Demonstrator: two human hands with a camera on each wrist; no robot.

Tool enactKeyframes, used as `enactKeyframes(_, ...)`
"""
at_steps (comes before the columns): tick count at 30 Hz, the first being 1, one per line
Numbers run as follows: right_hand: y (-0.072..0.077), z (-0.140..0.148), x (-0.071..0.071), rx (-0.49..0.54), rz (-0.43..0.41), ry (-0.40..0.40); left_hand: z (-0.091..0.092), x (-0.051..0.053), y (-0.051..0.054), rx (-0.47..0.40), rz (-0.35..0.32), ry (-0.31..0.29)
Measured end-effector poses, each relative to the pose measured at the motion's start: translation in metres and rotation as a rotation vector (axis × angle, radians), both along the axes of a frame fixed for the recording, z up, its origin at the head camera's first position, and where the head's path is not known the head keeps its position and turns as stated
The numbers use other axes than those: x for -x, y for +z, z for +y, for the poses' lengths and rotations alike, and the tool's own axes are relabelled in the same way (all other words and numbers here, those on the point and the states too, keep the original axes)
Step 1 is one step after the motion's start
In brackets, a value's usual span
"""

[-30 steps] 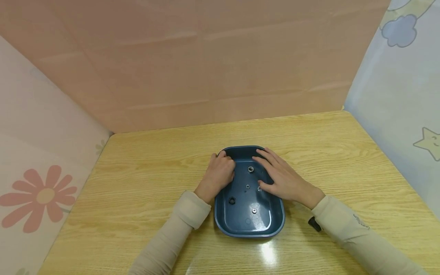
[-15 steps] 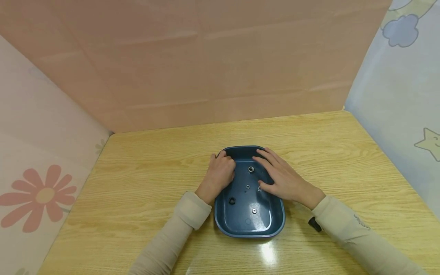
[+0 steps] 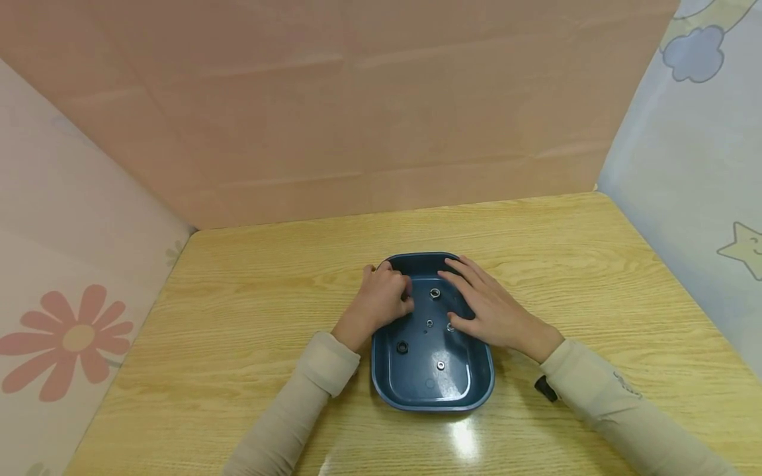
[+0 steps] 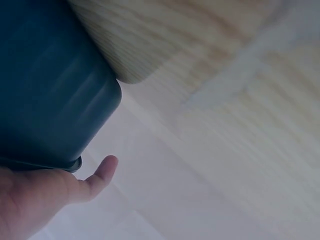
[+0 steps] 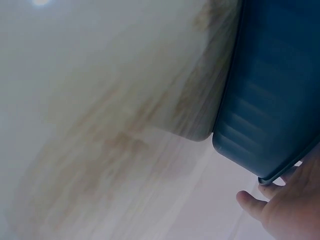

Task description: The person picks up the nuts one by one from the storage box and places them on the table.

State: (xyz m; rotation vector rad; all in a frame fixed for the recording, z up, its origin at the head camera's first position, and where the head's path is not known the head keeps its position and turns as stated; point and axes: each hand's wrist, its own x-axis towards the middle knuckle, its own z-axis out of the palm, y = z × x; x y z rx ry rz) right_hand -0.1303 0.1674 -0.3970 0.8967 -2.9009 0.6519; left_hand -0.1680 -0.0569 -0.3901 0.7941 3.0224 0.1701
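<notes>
A blue plastic tray (image 3: 381, 390) stands on the table with several loose nuts on its floor. My left hand (image 3: 378, 297) lies over the tray's left rim near the far corner. Its thumb and index finger are loosely bent inside the tray, with a gap between them and nothing visible there. My right hand (image 3: 491, 311) rests across the right rim, fingers spread, thumb beside a silver nut (image 3: 450, 326) that it partly covers. A black nut (image 3: 402, 347) lies left of centre. Silver nuts (image 3: 435, 293) lie elsewhere on the floor. Both wrist views show the tray's outer wall (image 4: 55, 100).
The wooden table (image 3: 256, 297) extends around the tray. A pink-brown backdrop (image 3: 357, 119) rises behind it, with patterned walls left and right. A small black object (image 3: 545, 388) shows under the right sleeve.
My left hand's thumb and index finger have loosened from a fist and moved apart, and that wrist has shifted slightly left. My right hand, the tray and the nuts have stayed put.
</notes>
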Motion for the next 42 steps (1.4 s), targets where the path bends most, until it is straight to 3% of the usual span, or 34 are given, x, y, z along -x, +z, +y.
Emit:
enactKeyframes(7, -0.001, 0.0, 0.0, 0.008, 0.03, 0.004, -0.003, -0.001, 0.002, -0.102, -0.03, -0.001)
enactKeyframes(24, -0.002, -0.001, -0.001, -0.01, 0.002, -0.001, -0.006, -0.003, -0.002, -0.184, 0.098, -0.073)
enactKeyframes(42, -0.003, -0.003, 0.0, -0.013, 0.019, -0.001, -0.012, -0.006, -0.001, -0.276, 0.218, -0.078)
